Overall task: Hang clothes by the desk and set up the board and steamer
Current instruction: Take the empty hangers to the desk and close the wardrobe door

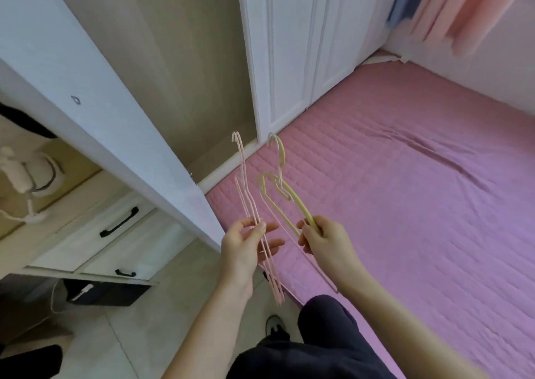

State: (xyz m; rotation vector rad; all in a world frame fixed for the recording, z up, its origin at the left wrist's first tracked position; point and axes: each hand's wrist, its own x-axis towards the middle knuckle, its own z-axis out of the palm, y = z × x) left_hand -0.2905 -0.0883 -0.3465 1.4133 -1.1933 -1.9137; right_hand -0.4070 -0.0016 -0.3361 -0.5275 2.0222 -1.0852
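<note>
**A:** What do I have in the hands?

**B:** Hangers only, no clothes yet. My left hand (246, 245) is closed loosely on the pink hangers (252, 213), thumb and fingertips pinching the thin wires near their lower part, hooks pointing up. My right hand (324, 239) is curled shut around the yellow hangers (285, 202), gripping one shoulder end, hooks up and tilted left. A thin pale wire also runs down under that hand; I cannot tell which bundle it belongs to.

**A:** Where are we standing?

**B:** Between the drawers (95, 234) on the left and the bed (405, 190) on the right, an open cabinet door (101, 103) just ahead. Some pink cloth (463, 11) hangs blurred at the top right. A white appliance (26, 173) sits above the drawers; it may be the steamer, but it is too blurred to say. No board in view.

**A:** So the step is sorting?

**B:** I judge so: splitting the hangers into two lots. To do it well I'd keep the bundles apart, since the hooks sit close together and thin wire snags easily. I'd lift the yellow ones up and to the right rather than drag them sideways across the pink. The left pinch is light; I'd tighten it before moving.
</note>
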